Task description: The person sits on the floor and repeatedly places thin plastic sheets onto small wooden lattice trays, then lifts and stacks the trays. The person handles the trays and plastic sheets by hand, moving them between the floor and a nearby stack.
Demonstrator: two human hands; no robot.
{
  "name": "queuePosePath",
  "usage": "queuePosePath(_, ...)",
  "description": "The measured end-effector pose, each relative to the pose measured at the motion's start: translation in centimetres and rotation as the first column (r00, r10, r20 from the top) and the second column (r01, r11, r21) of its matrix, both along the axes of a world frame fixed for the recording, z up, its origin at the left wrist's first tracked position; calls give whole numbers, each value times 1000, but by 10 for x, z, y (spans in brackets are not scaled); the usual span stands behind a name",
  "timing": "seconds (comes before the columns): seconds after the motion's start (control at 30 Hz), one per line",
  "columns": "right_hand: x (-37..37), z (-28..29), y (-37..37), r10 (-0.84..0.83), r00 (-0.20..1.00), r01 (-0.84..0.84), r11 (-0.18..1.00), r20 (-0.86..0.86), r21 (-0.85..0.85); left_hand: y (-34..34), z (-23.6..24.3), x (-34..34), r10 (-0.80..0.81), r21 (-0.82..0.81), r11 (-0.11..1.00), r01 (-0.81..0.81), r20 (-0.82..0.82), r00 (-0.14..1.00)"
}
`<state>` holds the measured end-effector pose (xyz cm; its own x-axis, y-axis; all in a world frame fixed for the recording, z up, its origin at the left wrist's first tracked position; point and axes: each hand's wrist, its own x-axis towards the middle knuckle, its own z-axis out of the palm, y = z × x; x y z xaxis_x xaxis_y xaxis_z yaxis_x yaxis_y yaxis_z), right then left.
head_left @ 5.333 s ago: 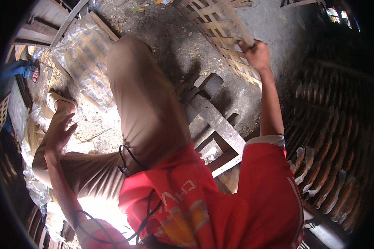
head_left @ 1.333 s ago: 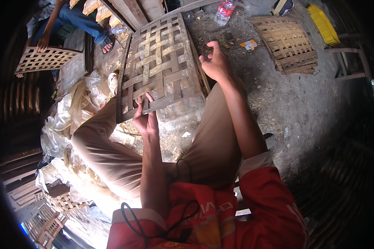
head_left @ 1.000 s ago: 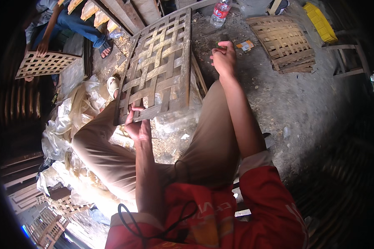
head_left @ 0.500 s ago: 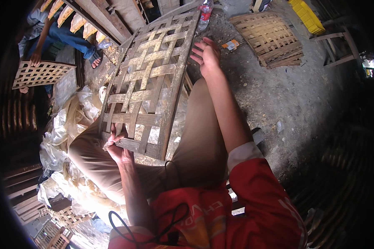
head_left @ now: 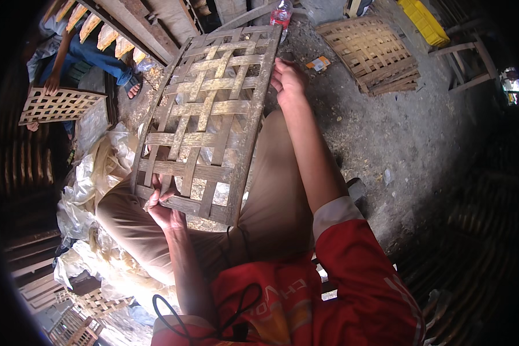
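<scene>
A woven bamboo tray (head_left: 212,109) with an open lattice and a wooden frame tilts over my lap, its far end raised. My left hand (head_left: 166,213) is closed on its near edge, with the fingers through a gap beside the bottom strip. At the far part of the right frame edge, my right hand (head_left: 289,82) has its fingers curled against the wood; the fingertips are partly hidden by the rail. Some strips are pale and worn, others grey-brown.
Several stacked woven trays (head_left: 366,46) lie on the floor at far right, near a yellow crate (head_left: 422,23) and a wooden frame (head_left: 473,66). A plastic bottle (head_left: 281,16) stands beyond my tray. Crumpled plastic sheeting (head_left: 89,199) is at left. Another person holds a smaller lattice tray (head_left: 60,105).
My right hand, apart from the tray with fingers spread before, has closed onto its right edge. The tray has turned slightly, its near end shifting a little. My left hand keeps its hold.
</scene>
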<state>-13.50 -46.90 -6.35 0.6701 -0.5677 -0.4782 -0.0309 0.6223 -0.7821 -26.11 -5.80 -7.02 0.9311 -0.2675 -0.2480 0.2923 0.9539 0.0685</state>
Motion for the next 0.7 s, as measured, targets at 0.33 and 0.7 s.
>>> queuePosePath(0.33,5,-21,-18,-378,904,347,922,-200,-174,-15,-11,1,79,-56,995,-87,-139,987)
queuePosePath(0.7,-3,-3,-9,-304,951,303,953,-61,-14,-95,-47,47,219,-51,974,-222,-55,974)
